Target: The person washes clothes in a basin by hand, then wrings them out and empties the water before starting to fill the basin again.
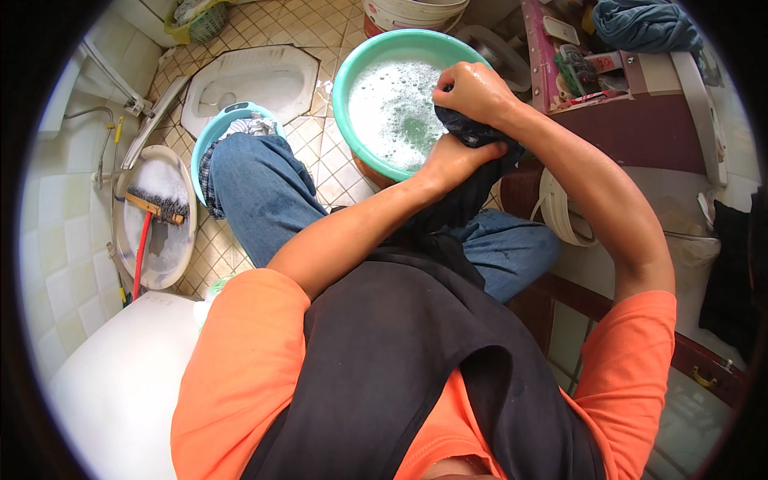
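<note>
A dark wet cloth (464,126), flecked with suds, is bunched at the right rim of a green basin (344,120). My right hand (474,91) is closed in a fist around its upper part. Lower and closer to me, my left hand (458,162) grips the same cloth, thumb stretched along it toward the right. More dark fabric hangs below my left hand over my lap, where it blends with my black apron (400,320). White foamy water (392,100) fills the basin, with a greenish patch near the middle.
Left of the basin are a squat toilet (272,80) and a light-blue tub (200,156) of clothes. A brush with a red handle (142,248) rests in a sudsy oval basin (182,268). A white bucket (416,14) stands behind; a cluttered shelf (648,120) is at right.
</note>
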### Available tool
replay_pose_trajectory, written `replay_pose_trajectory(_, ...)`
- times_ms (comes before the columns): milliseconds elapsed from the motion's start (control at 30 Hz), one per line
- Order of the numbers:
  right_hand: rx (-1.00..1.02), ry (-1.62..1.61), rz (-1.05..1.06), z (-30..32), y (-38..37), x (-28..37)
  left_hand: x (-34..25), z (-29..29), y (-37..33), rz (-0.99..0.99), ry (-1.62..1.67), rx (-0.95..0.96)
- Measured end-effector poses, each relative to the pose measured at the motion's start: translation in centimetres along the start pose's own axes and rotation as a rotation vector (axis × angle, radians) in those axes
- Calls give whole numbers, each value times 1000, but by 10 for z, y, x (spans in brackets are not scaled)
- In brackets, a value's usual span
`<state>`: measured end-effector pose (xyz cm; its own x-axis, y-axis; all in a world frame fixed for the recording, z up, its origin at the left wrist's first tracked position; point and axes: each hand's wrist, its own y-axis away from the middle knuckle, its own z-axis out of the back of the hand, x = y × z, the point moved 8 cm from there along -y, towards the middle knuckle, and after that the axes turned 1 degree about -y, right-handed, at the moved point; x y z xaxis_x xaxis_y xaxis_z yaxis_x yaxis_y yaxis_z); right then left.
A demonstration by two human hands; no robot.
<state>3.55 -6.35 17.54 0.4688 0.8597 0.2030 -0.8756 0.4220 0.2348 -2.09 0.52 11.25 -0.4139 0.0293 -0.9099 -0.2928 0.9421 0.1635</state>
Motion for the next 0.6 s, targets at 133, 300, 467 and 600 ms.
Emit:
replay_pose_trajectory(133,11,4,-22,-2,-2,-3,1,0,-2,-9,4,-2)
replay_pose_trajectory(300,-4,30,-13,-3,-6,2,4,5,-3,3,-22,-11)
replay_pose_trajectory(467,1,31,-38,-2,-7,2,3,8,-1,23,-22,-3)
replay_pose_trajectory(600,-115,-221,-9,24,-5,-12,-21,5,2,56,54,15)
